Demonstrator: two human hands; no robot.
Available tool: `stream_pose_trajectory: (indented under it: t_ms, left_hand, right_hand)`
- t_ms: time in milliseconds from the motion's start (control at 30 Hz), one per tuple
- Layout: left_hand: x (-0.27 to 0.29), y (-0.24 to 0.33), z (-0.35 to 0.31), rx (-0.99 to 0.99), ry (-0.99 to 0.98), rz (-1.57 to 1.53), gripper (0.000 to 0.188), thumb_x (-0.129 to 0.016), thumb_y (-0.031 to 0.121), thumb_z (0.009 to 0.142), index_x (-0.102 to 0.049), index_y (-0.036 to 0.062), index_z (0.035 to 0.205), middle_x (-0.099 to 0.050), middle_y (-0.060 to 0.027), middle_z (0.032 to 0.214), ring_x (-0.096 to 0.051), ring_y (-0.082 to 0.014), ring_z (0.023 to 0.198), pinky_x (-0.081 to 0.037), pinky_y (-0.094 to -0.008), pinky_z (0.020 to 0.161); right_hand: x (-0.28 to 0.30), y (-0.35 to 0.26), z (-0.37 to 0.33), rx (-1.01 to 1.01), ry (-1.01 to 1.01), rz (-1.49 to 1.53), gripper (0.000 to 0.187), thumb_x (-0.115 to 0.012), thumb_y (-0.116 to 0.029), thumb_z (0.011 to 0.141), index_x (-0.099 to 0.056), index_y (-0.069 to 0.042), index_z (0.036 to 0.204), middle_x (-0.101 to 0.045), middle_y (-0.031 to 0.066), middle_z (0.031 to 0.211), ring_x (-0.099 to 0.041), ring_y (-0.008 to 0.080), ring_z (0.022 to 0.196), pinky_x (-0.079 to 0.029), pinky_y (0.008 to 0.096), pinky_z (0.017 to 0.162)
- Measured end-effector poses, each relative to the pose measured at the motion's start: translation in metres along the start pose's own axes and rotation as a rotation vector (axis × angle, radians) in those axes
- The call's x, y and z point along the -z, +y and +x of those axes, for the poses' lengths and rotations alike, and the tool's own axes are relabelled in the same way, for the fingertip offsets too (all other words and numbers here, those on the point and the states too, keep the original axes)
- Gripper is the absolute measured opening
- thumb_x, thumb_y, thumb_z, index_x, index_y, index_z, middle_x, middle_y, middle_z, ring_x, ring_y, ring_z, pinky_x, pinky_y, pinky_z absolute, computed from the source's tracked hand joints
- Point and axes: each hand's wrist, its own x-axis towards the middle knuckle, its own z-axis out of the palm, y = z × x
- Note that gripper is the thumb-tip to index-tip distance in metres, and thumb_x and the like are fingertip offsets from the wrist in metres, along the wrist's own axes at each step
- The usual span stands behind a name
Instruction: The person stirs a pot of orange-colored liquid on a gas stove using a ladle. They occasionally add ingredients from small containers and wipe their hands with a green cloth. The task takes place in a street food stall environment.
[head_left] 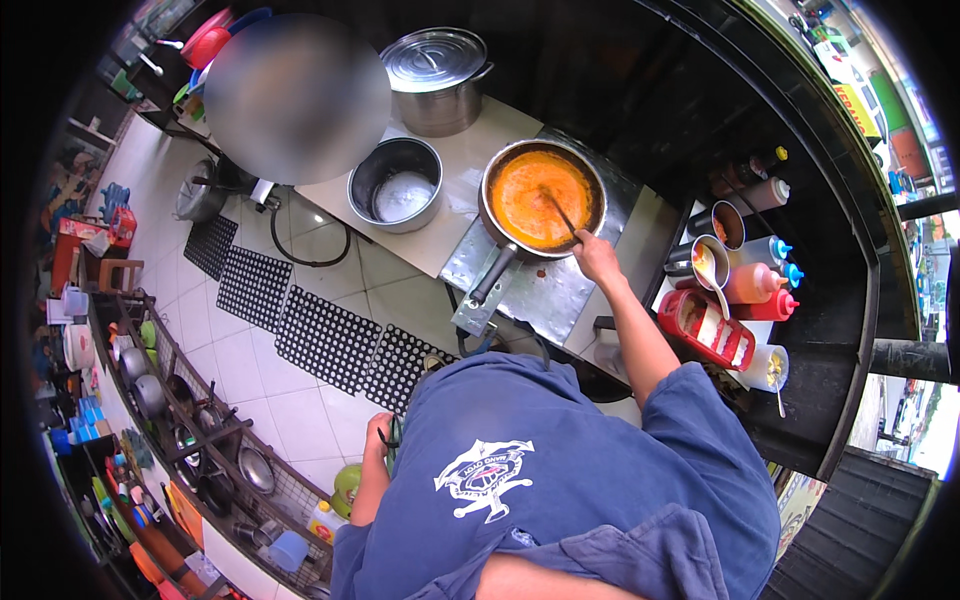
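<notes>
Head view: the left hand (378, 432) hangs low, its grip I cannot tell, an open grey pot (400, 160) stands on the surface (460, 160), and just to its right a pan (545, 146) holds orange sauce (525, 195) with a dark utensil (565, 215) dipped in, pinched by the right hand (597, 258).

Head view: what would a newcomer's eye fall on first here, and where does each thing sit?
First, the bright orange sauce in the pan above centre, where the right grip holds a dark utensil. Next, the open metal pot left of it, and coloured squeeze bottles at the right.
</notes>
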Motion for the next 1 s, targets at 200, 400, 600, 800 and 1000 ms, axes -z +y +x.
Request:
stream_pose_trajectory:
  t_ms: [200, 400, 600, 800, 1000]
  left_hand:
    - [0.003, -0.025, 0.005, -0.049, 0.026, -0.058, 0.023, -0.053, 0.018, 0.085, -0.068, 0.0020, 0.083, -0.067, -0.0079, 0.090, -0.061, -0.0177, 0.083, -0.044, -0.0298, 0.078]
    - [0.013, -0.025, 0.008, -0.044, 0.009, -0.047, 0.024, -0.053, 0.021, 0.085, -0.067, 0.0005, 0.084, -0.066, -0.0116, 0.086, -0.061, -0.0195, 0.081, -0.045, -0.0320, 0.075]
    - [0.015, -0.019, 0.010, 0.018, 0.128, -0.012, 0.026, -0.059, 0.026, 0.083, -0.067, 0.0017, 0.082, -0.068, -0.0144, 0.081, -0.062, -0.0247, 0.076, -0.048, -0.0370, 0.075]
    - [0.014, -0.044, -0.007, -0.006, 0.160, 0.130, 0.034, -0.047, 0.029, 0.086, -0.068, 0.0025, 0.086, -0.066, -0.0196, 0.091, -0.063, -0.0354, 0.087, -0.048, -0.0448, 0.079]
    - [0.009, -0.019, -0.028, 0.109, 0.084, 0.194, 0.045, -0.048, 0.040, 0.087, -0.067, 0.0011, 0.096, -0.065, -0.0215, 0.103, -0.062, -0.0360, 0.095, -0.048, -0.0439, 0.082]
  right_hand:
    - [0.081, -0.047, -0.049, 0.018, -0.154, -0.063, 0.037, -0.053, -0.019, 0.078, -0.065, -0.009, 0.111, -0.065, 0.0226, 0.103, -0.062, 0.0373, 0.099, -0.047, 0.0449, 0.091]
    - [0.028, -0.035, -0.009, -0.008, -0.086, -0.090, 0.035, -0.049, -0.019, 0.082, -0.064, -0.014, 0.113, -0.065, 0.0224, 0.102, -0.062, 0.0384, 0.099, -0.048, 0.0466, 0.089]
    - [0.015, -0.040, 0.005, -0.175, -0.004, -0.134, 0.039, -0.042, -0.026, 0.088, -0.055, -0.021, 0.124, -0.062, 0.0231, 0.109, -0.059, 0.0406, 0.102, -0.048, 0.0479, 0.087]
    - [0.022, -0.057, -0.057, 0.063, -0.092, -0.151, 0.025, -0.053, -0.020, 0.083, -0.065, -0.005, 0.100, -0.064, 0.0255, 0.096, -0.061, 0.0427, 0.095, -0.047, 0.0511, 0.083]
    - [-0.020, -0.046, 0.017, 0.089, 0.023, -0.141, 0.038, -0.045, -0.027, 0.088, -0.057, -0.008, 0.119, -0.063, 0.0275, 0.101, -0.060, 0.0445, 0.096, -0.046, 0.0501, 0.082]
